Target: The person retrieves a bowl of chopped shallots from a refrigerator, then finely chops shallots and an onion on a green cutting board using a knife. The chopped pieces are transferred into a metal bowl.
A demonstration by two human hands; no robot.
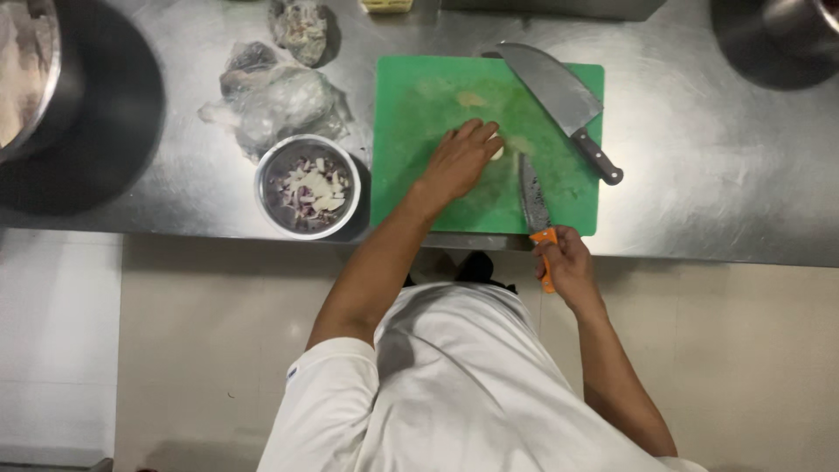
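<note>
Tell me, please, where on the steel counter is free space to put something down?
Bare steel lies right of the green cutting board, past the cleaver, up to the pot at the far right corner. A smaller patch lies left of the steel bowl. It is crowded between bowl, plastic bags and board.

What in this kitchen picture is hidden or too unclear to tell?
Head view only:
- The pale piece on the green cutting board: mostly covered by the left hand, so its kind is unclear.
- The orange-handled knife: the right hand hides most of the handle.
- The pot at far left: cut off by the frame edge.
- The chopped bits in the steel bowl: too small to identify.
</note>
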